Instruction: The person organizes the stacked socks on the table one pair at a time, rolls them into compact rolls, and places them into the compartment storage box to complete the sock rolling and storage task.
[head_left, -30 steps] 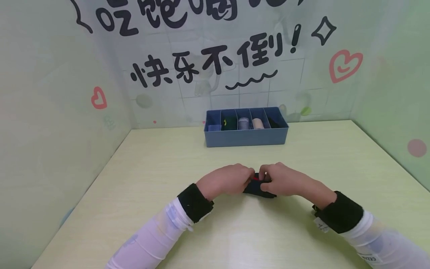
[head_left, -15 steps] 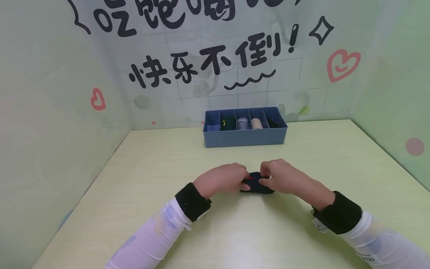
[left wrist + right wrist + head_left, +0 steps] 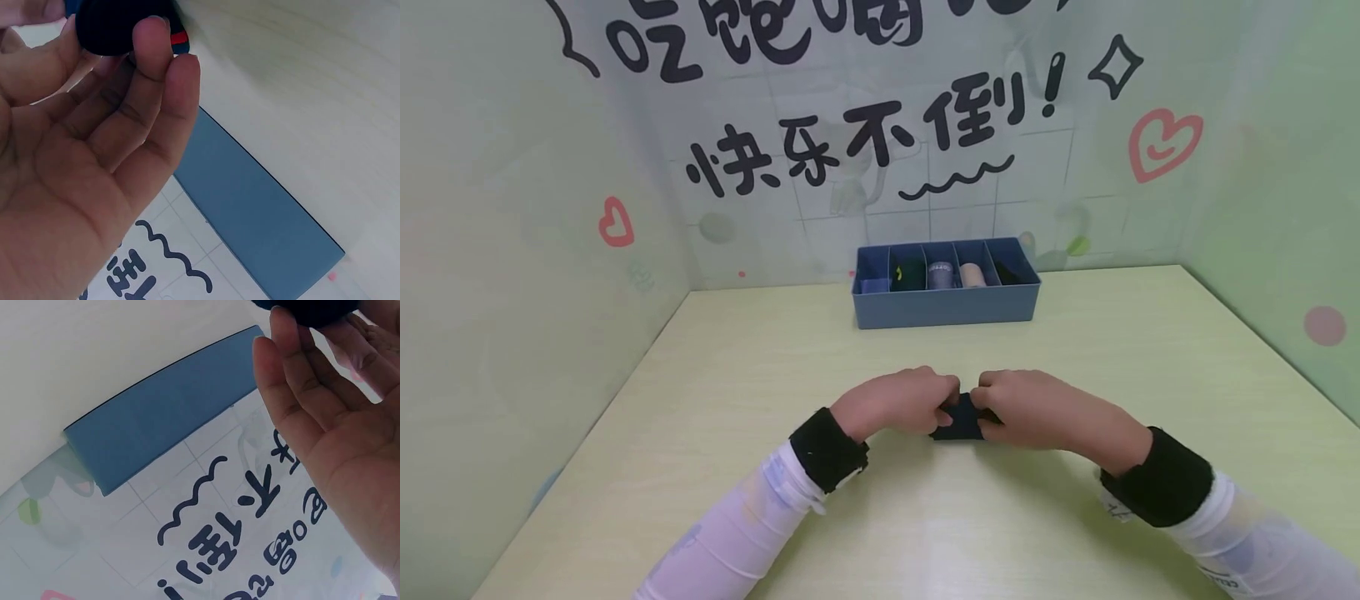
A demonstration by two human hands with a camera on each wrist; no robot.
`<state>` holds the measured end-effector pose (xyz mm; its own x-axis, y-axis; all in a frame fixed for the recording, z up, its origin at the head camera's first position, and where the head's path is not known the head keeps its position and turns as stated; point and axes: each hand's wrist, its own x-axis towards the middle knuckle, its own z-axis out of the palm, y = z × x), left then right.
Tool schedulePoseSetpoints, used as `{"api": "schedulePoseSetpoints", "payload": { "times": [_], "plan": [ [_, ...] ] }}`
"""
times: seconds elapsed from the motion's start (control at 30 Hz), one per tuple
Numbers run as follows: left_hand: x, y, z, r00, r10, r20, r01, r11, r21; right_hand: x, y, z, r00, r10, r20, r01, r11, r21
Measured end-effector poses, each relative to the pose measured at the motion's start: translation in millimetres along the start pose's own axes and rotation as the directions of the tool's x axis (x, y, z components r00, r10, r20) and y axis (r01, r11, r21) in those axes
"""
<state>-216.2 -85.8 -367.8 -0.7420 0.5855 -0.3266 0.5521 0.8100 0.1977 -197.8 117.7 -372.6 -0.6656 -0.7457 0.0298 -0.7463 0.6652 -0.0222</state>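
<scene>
A folded navy sock (image 3: pixel 958 423) lies low over the table in front of me, with most of its right end hidden. My left hand (image 3: pixel 897 400) pinches its left end between thumb and fingers. At the right end my right hand (image 3: pixel 1036 408) holds it with curled fingers. In the left wrist view the sock (image 3: pixel 109 28) shows a rounded dark end and a red stripe near the fingertips. Only a dark lower edge of the sock (image 3: pixel 312 311) shows above the fingers in the right wrist view.
A blue divided box (image 3: pixel 943 310) stands at the table's back edge. Its compartments hold rolled items, among them a green one (image 3: pixel 910 275), a grey-blue one (image 3: pixel 941 276) and a pale pink one (image 3: pixel 972 276). Printed walls enclose the table (image 3: pixel 760 358).
My right hand has lowered and moved slightly left over the sock, covering more of its right end. The red stripe no longer shows in the head view. The left hand has shifted slightly left.
</scene>
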Motion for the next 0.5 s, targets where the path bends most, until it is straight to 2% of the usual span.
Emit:
{"api": "schedulePoseSetpoints", "payload": {
  "times": [0.17,0.3,0.4,0.5],
  "plan": [
    [-3.6,-0.2,-2.8,0.998,0.021,0.055,-0.018,0.999,-0.043,-1.2,0.9,-3.0,0.995,-0.031,0.090,0.029,0.999,0.033],
    [-6.3,-1.3,-4.0,0.991,0.050,0.126,-0.040,0.996,-0.084,-0.3,1.9,-5.0,0.986,-0.066,0.151,0.045,0.989,0.139],
    [-8.3,-1.5,-5.2,0.980,0.068,0.187,-0.045,0.991,-0.126,0.5,3.7,-5.3,0.977,-0.090,0.196,0.041,0.970,0.240],
    [-9.6,-1.8,-6.0,0.975,0.076,0.211,-0.044,0.988,-0.151,1.2,5.8,-4.6,0.971,-0.106,0.213,0.037,0.951,0.308]
  ]
}}
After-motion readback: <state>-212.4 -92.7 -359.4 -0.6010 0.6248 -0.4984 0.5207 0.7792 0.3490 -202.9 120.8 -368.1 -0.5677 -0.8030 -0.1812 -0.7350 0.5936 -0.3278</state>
